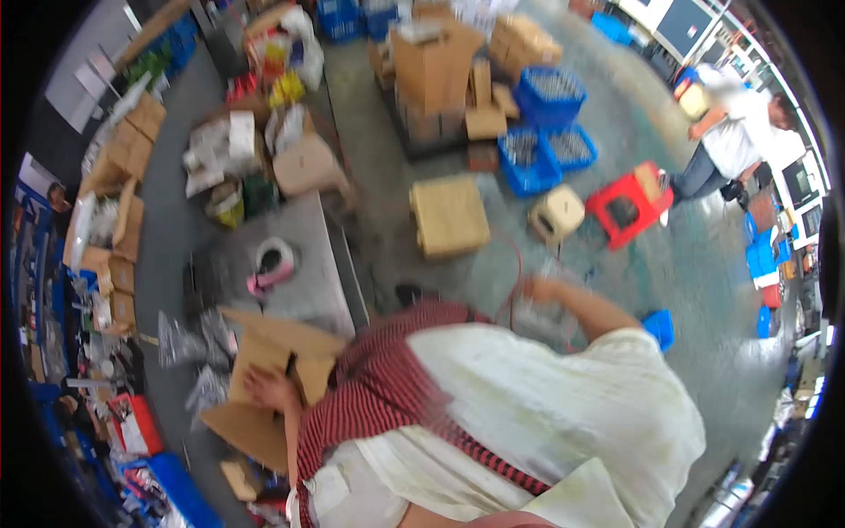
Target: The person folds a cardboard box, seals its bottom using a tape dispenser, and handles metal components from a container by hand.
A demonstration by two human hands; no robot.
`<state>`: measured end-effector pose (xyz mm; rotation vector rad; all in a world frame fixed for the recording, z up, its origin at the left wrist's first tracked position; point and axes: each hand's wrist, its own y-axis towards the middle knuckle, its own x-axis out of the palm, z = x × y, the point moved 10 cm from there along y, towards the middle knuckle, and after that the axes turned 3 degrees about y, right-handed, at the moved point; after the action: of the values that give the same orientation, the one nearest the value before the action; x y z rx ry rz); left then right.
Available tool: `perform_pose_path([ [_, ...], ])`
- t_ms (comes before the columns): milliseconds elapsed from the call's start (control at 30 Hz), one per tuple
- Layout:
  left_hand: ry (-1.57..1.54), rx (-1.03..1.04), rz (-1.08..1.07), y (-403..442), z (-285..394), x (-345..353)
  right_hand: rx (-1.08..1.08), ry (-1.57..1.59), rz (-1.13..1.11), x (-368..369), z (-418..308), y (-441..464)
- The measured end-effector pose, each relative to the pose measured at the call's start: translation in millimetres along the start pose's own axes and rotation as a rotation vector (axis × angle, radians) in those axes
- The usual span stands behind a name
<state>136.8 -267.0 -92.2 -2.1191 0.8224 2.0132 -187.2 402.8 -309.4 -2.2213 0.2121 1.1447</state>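
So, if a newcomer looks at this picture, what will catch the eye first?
Probably the bright red stool at right, near a person in white. Then the blue baskets, right of upper centre. Closer in, the left hand touches an open cardboard box at lower left.

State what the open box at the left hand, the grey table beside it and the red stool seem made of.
Open box: matte brown cardboard, shown by its folded-out flaps.
Grey table: perhaps smooth metal, from its flat, faintly shiny top; laminate is possible.
Red stool: likely moulded plastic, from its even, bright colour.
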Motion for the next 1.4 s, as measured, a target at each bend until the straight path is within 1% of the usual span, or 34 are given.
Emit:
perform_pose_path([
  [33, -0.055, 0.060, 0.058, -1.3, 4.7, -13.3, 0.087, -0.030, -0.049, -63.3, -52.5, -25.7],
  [67, -0.089, 0.051, 0.029, 1.0, 2.1, -12.0, 0.257, 0.174, 0.091, -89.0, -52.8, -44.7],
  [100, -0.128, 0.036, 0.003, 3.7, -2.9, -8.1, 0.447, 0.260, 0.044, -71.9, -25.7, -55.4],
  [133, -0.124, 0.042, -0.048, 5.5, -4.2, -9.5, 0.519, 0.339, 0.043, -97.8, -46.8, -71.5],
  [200, -0.107, 0.034, -0.112, 13.1, -6.3, -20.4, 0.431, 0.397, 0.048, -100.0, -51.0, -80.2],
  [233, -0.128, 0.014, -0.156, 16.9, -10.8, -22.7, 0.429, 0.405, 0.018, -102.4, -61.5, -82.1],
  [300, -0.133, -0.013, -0.214, 22.3, -17.4, -22.9, 0.498, 0.441, 0.130, -126.9, -79.2, -77.9],
  [367, -0.189, 0.114, -0.148, 27.8, -14.3, -33.2, 0.480, 0.412, 0.071, -146.6, -115.0, -64.1],
  [433, -0.192, 0.104, -0.196, 30.2, -17.7, -33.2, 0.476, 0.376, 0.027, -156.9, -134.9, -52.7],
  [467, -0.207, 0.098, -0.231, 30.9, -16.7, -28.9, 0.459, 0.402, 0.003, -155.8, -141.9, -49.4],
  [533, -0.221, 0.159, -0.249, 32.1, -16.4, -23.9, 0.457, 0.442, -0.029, -146.1, -146.1, -47.6],
  [600, -0.383, 0.175, -0.281, 31.8, -12.0, -22.2, 0.385, 0.621, -0.029, -140.2, -155.9, -42.4],
  [733, -0.290, 0.162, -0.317, 28.7, -10.3, -13.7, 0.362, 0.751, -0.072, -144.3, -175.2, -32.4],
  [800, -0.266, 0.288, -0.230, 26.1, -4.6, -11.5, 0.410, 0.790, -0.071, -142.9, -175.3, -25.1],
  [833, -0.260, 0.294, -0.232, 26.0, -4.2, -10.9, 0.411, 0.798, -0.073, -142.2, -177.2, -20.3],
  [900, -0.145, 0.187, -0.277, 24.3, -8.4, -4.5, 0.442, 0.902, -0.095, -140.2, -181.7, -11.7],
  [933, -0.143, 0.186, -0.273, 24.4, -5.7, -8.2, 0.437, 0.903, -0.094, -148.0, -191.8, -7.5],
  [1000, -0.130, 0.122, -0.299, 24.3, -6.9, -11.1, 0.141, 0.949, -0.025, -187.9, -240.8, 4.8],
  [1067, -0.123, 0.120, -0.292, 23.5, -4.9, -12.8, -0.089, 0.872, 0.036, -225.0, -287.4, 11.2],
  [1100, -0.115, 0.127, -0.287, 22.6, -4.0, -13.0, -0.092, 0.867, 0.032, -233.5, -300.2, 12.6],
  [1167, -0.132, 0.153, -0.258, 22.2, -9.1, -4.5, -0.251, 0.717, 0.108, -257.9, -331.2, 11.0],
  [1200, -0.145, 0.184, -0.227, 22.5, -5.1, -8.4, -0.253, 0.715, 0.108, -260.4, -335.5, 12.2],
  [1233, -0.144, 0.181, -0.224, 22.6, -5.0, -10.2, -0.298, 0.639, 0.098, -261.6, -344.1, 12.5],
  [1267, -0.146, 0.165, -0.253, 21.8, -5.2, -9.7, -0.342, 0.565, 0.088, -261.6, -351.9, 12.8],
  [1300, -0.149, 0.150, -0.281, 20.7, -3.6, -9.8, -0.344, 0.564, 0.087, -258.2, -352.2, 15.7],
  [1367, -0.138, 0.140, -0.294, 20.5, -3.3, -9.5, -0.452, 0.463, 0.116, -252.1, -358.9, 17.1],
  [1400, -0.127, 0.130, -0.305, 21.8, -3.9, -8.7, -0.457, 0.460, 0.120, -254.6, -357.6, 19.0],
])
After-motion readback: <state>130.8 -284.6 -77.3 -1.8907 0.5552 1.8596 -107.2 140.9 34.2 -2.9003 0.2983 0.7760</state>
